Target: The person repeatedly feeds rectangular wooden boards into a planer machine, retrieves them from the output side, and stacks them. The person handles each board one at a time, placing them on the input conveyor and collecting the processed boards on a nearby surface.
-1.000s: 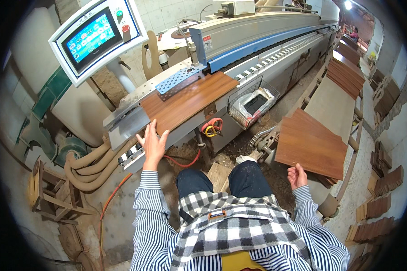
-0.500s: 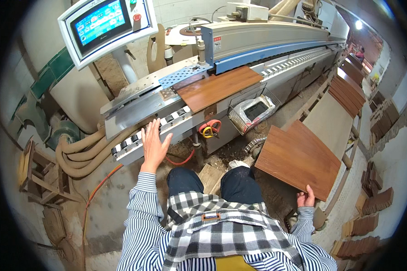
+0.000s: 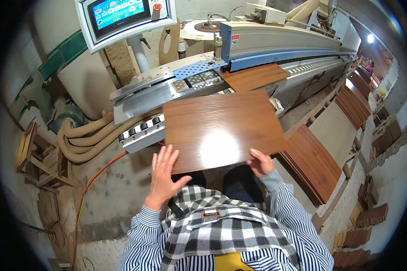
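A brown wood-grain panel [image 3: 226, 122] is held up in front of me, glossy with a bright reflection near its middle. My right hand [image 3: 260, 163] grips its near edge toward the right, thumb on top and the other fingers hidden beneath. My left hand [image 3: 164, 175] lies with fingers stretched out against the panel's near left corner. Beyond it, another brown panel [image 3: 257, 77] lies on the machine's feed bed, partly under the blue-edged beam [image 3: 285, 56]. The held panel covers part of the roller rail [image 3: 142, 131].
To the right, a stack of brown panels [image 3: 314, 162] lies on a long rack, with another stack [image 3: 353, 106] farther along. A control screen [image 3: 120, 16] stands at upper left. Thick hoses [image 3: 83, 144] and a wooden stool [image 3: 43, 153] are at left. Cut boards [image 3: 368, 217] line the right wall.
My right hand has lifted a panel off the right-hand stack and brought it left before me. My left hand has come to its corner. The panel on the machine has advanced under the beam.
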`<state>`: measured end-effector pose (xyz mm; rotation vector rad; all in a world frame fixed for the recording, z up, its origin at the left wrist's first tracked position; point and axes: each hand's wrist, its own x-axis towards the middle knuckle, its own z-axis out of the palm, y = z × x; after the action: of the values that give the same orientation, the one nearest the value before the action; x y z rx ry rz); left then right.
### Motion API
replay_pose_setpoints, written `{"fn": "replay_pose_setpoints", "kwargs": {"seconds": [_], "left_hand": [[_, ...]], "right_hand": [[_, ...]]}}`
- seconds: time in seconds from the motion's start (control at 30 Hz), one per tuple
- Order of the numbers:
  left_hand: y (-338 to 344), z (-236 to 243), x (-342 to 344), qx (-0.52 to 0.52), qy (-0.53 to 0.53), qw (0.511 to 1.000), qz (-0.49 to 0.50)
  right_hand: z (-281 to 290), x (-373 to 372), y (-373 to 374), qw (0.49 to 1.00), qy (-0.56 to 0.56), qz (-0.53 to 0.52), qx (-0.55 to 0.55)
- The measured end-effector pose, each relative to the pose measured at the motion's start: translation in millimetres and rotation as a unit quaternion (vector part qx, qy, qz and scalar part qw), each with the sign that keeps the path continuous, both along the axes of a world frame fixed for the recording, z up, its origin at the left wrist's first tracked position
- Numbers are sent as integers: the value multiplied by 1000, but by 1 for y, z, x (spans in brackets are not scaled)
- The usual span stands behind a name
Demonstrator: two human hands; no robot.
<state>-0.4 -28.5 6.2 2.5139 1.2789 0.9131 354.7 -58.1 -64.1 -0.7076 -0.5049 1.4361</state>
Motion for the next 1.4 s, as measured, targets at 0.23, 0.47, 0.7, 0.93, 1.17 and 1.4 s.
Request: {"fn": "replay_pose_setpoints", "kwargs": {"seconds": [0.23,0.47,0.7,0.93,1.17,1.4], "left_hand": [[26,-16,-65,60,-12,982,177],[91,-14,-87,40,2,970,239],[131,-3,-73,28,16,962,272],[129,-13,-74,63,4,956,287],[129,-20,-83,86,-12,960,265],[127,-18,-81,85,-18,960,267]], "right_hand": [[26,-91,92,984,27,173,-29],[34,-61,57,982,-128,138,4],[-35,70,-24,644,-750,-149,10],[-43,143,-15,382,-917,-99,-57],[-65,150,-26,354,-923,-148,-18],[-57,85,-101,468,-849,-245,35]]}}
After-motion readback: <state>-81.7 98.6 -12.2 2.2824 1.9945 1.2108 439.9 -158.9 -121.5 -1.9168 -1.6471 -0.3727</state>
